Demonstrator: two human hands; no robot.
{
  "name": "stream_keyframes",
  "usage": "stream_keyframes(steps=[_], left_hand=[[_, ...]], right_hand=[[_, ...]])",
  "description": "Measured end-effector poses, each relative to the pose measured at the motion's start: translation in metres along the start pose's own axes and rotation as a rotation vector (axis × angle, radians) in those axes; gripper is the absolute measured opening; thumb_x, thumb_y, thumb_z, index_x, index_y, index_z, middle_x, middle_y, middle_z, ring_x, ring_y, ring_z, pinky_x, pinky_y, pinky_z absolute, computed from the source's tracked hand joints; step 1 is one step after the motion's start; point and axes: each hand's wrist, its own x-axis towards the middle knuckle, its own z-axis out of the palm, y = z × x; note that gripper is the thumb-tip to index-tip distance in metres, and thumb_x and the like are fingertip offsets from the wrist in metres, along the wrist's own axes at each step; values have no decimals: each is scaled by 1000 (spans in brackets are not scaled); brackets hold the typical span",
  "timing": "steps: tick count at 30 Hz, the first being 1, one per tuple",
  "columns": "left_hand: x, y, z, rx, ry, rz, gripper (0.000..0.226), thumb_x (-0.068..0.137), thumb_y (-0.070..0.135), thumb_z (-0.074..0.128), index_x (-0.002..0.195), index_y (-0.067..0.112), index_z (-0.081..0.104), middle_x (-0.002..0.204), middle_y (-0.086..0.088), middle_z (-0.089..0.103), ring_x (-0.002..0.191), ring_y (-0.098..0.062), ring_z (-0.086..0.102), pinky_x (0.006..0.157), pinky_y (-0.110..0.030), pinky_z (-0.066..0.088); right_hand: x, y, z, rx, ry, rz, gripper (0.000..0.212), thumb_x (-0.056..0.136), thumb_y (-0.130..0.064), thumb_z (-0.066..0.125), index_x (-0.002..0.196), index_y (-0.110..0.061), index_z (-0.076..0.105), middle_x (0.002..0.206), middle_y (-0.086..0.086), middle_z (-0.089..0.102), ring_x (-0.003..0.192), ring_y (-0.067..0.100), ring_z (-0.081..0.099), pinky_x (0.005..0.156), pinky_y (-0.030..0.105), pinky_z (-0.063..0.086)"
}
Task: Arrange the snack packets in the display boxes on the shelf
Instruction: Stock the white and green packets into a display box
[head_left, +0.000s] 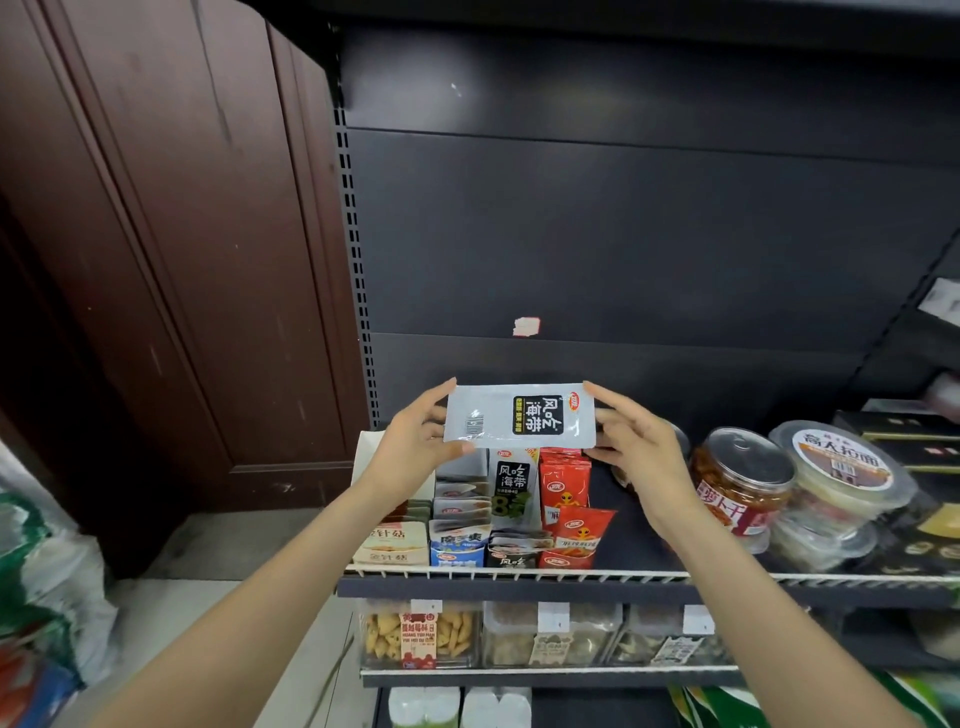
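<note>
Both bare forearms reach up, left hand (415, 439) and right hand (636, 447) pinching opposite ends of the packet (519, 415) — thumbs beneath, fingers above.

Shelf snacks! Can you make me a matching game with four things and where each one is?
Things:
1. silver packet
2. red packets
3. jar with metal lid
4. box of twisty crackers

Places:
A. on the lower shelf, far left
B. held sideways in both hands above the display boxes
C. on the top shelf, right of the hands
D. standing in a display box, right of the black-and-white box

Pairs: 1-B, 2-D, 3-C, 4-A
</note>
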Motion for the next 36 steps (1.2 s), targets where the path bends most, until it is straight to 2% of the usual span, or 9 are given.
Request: stream_keyframes(steps=[5, 9, 13, 15, 17, 20, 25, 31, 36], left_hand=[[8, -12, 3, -63, -77, -158, 71, 80, 2, 70, 142, 19, 40, 107, 1, 61, 101, -16, 58, 92, -24, 42], [7, -18, 12, -22, -69, -209, 53, 85, 8, 67, 135, 17, 49, 109, 2, 58, 107, -15, 52, 93, -25, 36], [11, -25, 19, 161, -52, -174, 39, 91, 20, 61, 128, 11, 56, 124, -6, 60, 109, -18, 56, 94, -24, 41], [10, -29, 19, 355, -79, -120, 48, 90, 27, 62, 134, 13, 50, 125, -3, 58, 105, -14, 54, 88, -21, 41], [7, -33, 18, 510, -134, -70, 60, 86, 34, 66, 138, 17, 43, 133, -1, 52, 112, -12, 49, 93, -23, 40], [2, -40, 14, 703, -263, -31, 73, 81, 44, 69, 143, 23, 36, 147, 2, 38, 133, -16, 36, 108, -30, 32], [5, -48, 6, 903, -379, -5, 74, 82, 52, 63, 144, 22, 36, 149, 1, 37, 135, -19, 33, 109, -33, 29], [9, -52, 3, 860, -459, -49, 68, 84, 46, 65, 142, 22, 39, 146, 0, 39, 132, -20, 33, 108, -35, 31], [11, -56, 1, 850, -452, -34, 64, 84, 46, 64, 140, 24, 41, 144, 1, 42, 130, -19, 34, 106, -36, 31]], right_hand=[[8, 2, -5, -315, 42, -167, 27, 86, -5, 63, 102, -26, 68, 106, -4, 69, 97, 11, 64, 84, 31, 54], [15, 4, -5, -571, 117, -317, 13, 84, -10, 66, 91, -18, 74, 109, -6, 60, 98, 6, 57, 86, 21, 47], [19, 5, -6, -822, 93, -458, 13, 84, -17, 67, 95, -15, 74, 96, -1, 71, 89, 15, 65, 80, 31, 52], [20, 6, -6, -931, 104, -521, 14, 85, -15, 66, 97, -13, 73, 93, 2, 72, 85, 20, 66, 75, 34, 51], [20, 7, -8, -1002, 120, -545, 15, 87, -15, 64, 99, -12, 73, 92, 4, 71, 84, 22, 64, 72, 36, 50], [22, 9, -11, -1032, 123, -499, 18, 88, -15, 62, 103, -11, 72, 94, 5, 71, 86, 23, 63, 70, 34, 49], [27, 20, 1, -1051, -52, -367, 21, 91, -18, 59, 109, -16, 70, 103, 1, 69, 96, 18, 59, 77, 29, 45], [37, 43, 27, -1121, -242, -232, 24, 94, -21, 54, 115, -20, 67, 115, -2, 66, 105, 16, 60, 84, 28, 47], [53, 67, 39, -1198, -358, -117, 20, 93, -18, 56, 108, -23, 68, 104, -1, 69, 95, 18, 64, 79, 34, 53]])
